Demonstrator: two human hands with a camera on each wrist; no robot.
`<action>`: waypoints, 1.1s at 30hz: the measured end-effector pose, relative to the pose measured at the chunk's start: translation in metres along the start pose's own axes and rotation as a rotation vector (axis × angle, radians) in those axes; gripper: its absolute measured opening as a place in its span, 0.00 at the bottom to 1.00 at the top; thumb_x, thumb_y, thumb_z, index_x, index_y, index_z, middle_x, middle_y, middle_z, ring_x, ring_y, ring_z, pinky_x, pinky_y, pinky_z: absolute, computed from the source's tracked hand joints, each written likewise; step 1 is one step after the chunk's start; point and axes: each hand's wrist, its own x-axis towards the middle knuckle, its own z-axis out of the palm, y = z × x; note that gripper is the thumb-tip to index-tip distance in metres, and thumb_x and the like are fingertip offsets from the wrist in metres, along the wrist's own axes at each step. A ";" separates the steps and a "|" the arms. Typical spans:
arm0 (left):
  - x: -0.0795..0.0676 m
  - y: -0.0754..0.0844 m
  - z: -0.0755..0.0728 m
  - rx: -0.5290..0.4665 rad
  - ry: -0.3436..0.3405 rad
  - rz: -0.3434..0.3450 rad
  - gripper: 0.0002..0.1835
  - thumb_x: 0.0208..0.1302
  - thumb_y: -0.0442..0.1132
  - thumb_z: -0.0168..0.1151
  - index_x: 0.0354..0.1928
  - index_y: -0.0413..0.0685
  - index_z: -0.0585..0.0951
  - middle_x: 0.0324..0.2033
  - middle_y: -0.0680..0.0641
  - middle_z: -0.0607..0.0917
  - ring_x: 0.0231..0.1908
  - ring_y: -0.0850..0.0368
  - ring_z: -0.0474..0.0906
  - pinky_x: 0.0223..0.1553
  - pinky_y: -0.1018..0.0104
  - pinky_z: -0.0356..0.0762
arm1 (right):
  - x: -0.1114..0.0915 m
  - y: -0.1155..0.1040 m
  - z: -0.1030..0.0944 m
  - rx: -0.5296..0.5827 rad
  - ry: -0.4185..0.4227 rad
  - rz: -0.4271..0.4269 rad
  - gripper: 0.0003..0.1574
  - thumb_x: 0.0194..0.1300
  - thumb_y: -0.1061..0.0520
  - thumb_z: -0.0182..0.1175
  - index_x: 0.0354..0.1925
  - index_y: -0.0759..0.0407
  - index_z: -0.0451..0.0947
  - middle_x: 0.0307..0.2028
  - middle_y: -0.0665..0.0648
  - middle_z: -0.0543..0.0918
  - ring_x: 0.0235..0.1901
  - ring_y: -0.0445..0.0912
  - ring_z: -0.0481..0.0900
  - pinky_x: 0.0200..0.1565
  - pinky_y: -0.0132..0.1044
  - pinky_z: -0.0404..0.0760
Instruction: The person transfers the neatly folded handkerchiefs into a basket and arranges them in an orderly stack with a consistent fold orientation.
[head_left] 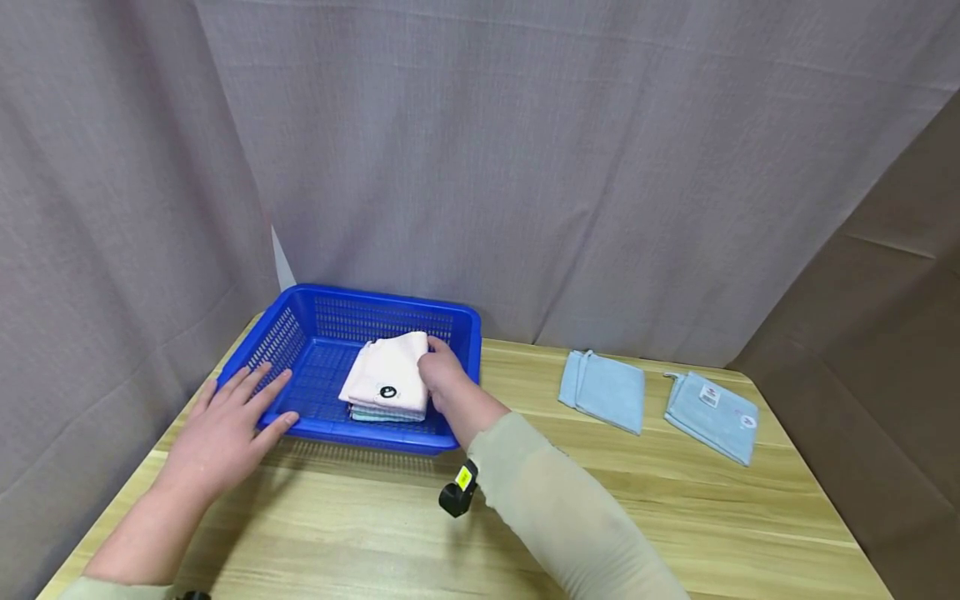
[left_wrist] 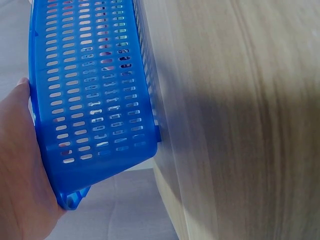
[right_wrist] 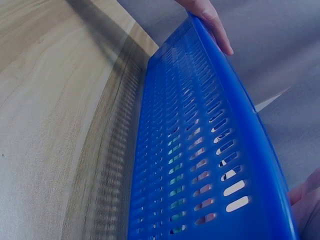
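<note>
A blue plastic basket (head_left: 330, 429) with slotted walls stands at the back left of the table. Inside, toward its right, lies a stack of folded cloths; a pale pink cloth (head_left: 386, 371) with a round black mark is on top, with greenish layers (head_left: 386, 414) beneath. My right hand (head_left: 447, 375) reaches over the basket's near side and holds the pink cloth's right edge, some fingers hidden. With fingers spread and fairly straight, my left hand (head_left: 232, 421) rests on the basket's front left rim. The left wrist view shows that hand (left_wrist: 22, 165) against the rim.
Two folded light blue cloths lie on the wooden table (head_left: 360, 533) to the right: one (head_left: 607, 392) nearer the basket, another (head_left: 712, 417) with a white label farther right. A grey curtain (head_left: 480, 167) hangs behind, and a brown panel (head_left: 877, 350) borders the right side.
</note>
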 end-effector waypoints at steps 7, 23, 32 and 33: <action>0.000 -0.001 0.001 -0.003 0.005 0.003 0.34 0.73 0.62 0.49 0.73 0.51 0.67 0.70 0.34 0.66 0.69 0.30 0.57 0.69 0.30 0.41 | -0.001 0.000 0.000 0.009 0.006 -0.015 0.41 0.68 0.70 0.43 0.77 0.55 0.54 0.73 0.67 0.59 0.66 0.58 0.64 0.64 0.51 0.69; 0.000 -0.002 0.002 -0.003 0.002 0.002 0.34 0.73 0.62 0.49 0.73 0.51 0.67 0.70 0.34 0.66 0.69 0.30 0.57 0.68 0.30 0.42 | -0.006 -0.003 -0.001 -0.029 -0.001 0.006 0.50 0.65 0.57 0.55 0.78 0.61 0.44 0.76 0.67 0.50 0.74 0.59 0.53 0.72 0.51 0.55; 0.000 -0.003 0.003 -0.006 -0.001 0.004 0.35 0.73 0.62 0.49 0.73 0.51 0.67 0.70 0.34 0.66 0.69 0.30 0.57 0.70 0.31 0.38 | -0.013 -0.007 -0.001 -0.041 0.018 -0.031 0.52 0.64 0.56 0.56 0.78 0.61 0.42 0.76 0.67 0.52 0.74 0.60 0.53 0.72 0.51 0.55; 0.000 -0.003 0.003 -0.004 -0.001 0.004 0.35 0.73 0.62 0.49 0.73 0.51 0.67 0.70 0.34 0.66 0.69 0.30 0.57 0.70 0.31 0.38 | -0.014 -0.007 -0.001 -0.050 0.020 -0.045 0.51 0.65 0.56 0.56 0.78 0.61 0.43 0.76 0.67 0.52 0.74 0.60 0.52 0.72 0.51 0.55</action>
